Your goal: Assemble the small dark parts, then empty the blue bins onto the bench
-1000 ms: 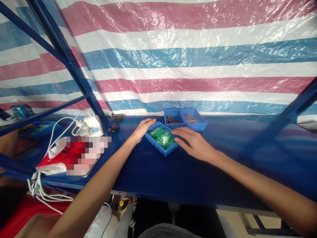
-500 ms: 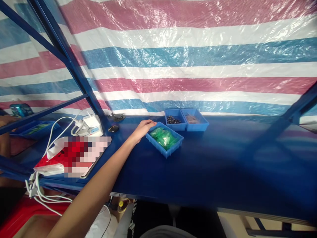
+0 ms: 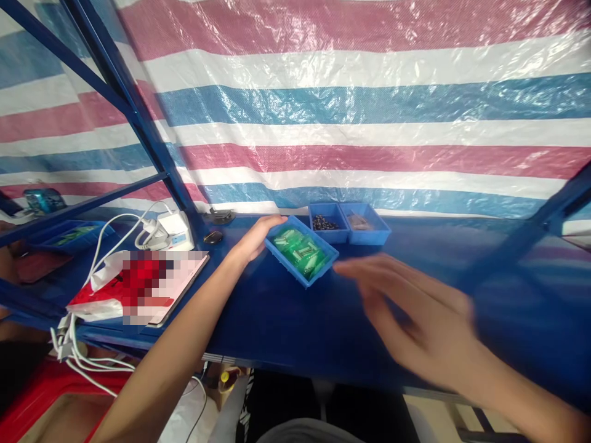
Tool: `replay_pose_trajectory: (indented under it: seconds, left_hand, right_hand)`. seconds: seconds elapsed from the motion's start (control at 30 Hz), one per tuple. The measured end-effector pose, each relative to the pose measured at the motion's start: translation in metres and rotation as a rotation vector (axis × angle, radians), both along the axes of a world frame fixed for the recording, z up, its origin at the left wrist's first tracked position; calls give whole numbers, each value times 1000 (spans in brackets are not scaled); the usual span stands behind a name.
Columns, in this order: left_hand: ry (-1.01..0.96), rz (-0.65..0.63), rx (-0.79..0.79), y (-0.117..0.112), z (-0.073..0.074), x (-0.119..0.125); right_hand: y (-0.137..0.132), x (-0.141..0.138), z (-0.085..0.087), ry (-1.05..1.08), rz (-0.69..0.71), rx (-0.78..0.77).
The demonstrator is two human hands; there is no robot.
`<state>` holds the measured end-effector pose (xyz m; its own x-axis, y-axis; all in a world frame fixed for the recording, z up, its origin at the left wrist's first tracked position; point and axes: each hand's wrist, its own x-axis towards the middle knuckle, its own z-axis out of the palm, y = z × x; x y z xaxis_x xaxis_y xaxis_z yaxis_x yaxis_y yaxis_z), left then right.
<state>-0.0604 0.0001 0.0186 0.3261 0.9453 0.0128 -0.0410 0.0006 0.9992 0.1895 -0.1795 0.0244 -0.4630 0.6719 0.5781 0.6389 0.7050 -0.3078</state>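
Note:
A blue plastic bin [image 3: 287,269] holding several green flat pieces [image 3: 302,251] sits at an angle near the middle of the tabletop. My left hand [image 3: 261,237] grips its far left edge; the fingertips are partly hidden behind the rim. Smeared by motion, my right hand [image 3: 415,307] hangs over the table with fingers stretched out and thumb apart, holding nothing. Its fingertips come close to the bin's right corner; whether they touch is unclear. Just behind stand two more blue bins, one with small dark parts [image 3: 324,223], the other with pale flat pieces [image 3: 357,222].
Left of my arm lie a red-and-white package [image 3: 99,301], a pale flat tablet-like object [image 3: 184,289] and a white power strip [image 3: 178,231] with cables. A black mouse [image 3: 213,237] is behind. Blue frame posts [image 3: 138,135] flank the table; a striped tarp [image 3: 346,104] backs it.
My right hand has come into view from the right, reaching toward the bin. The bin of green pieces has shifted slightly left and away, with my left hand still on it.

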Motion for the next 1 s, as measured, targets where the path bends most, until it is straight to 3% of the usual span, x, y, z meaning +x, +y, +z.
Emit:
replay_pose_trajectory:
  seconds: [0.1, 0.2, 0.3, 0.47, 0.7, 0.83, 1.0]
  left_hand:
    - [-149, -90, -29, -5, 7, 3]
    - [-218, -132, 11, -10, 12, 5]
    - [-243, -147, 89, -17, 17, 10]
    - [-188, -123, 237, -30, 18, 23]
    - [-14, -85, 431, -32, 12, 28]
    - [66, -93, 589, -40, 19, 29]
    - [78, -152, 615, -54, 27, 33]
  right_hand:
    - [27, -4, -4, 9, 16, 54]
    - [54, -6, -7, -118, 75, 71]
    - [69, -6, 0, -199, 84, 84]
    - [69, -6, 17, -310, 93, -4]
    - [63, -6, 21, -324, 131, -128]
    - [65, -2, 29, -325, 193, -197]
    - [70, -2, 35, -259, 275, -199]
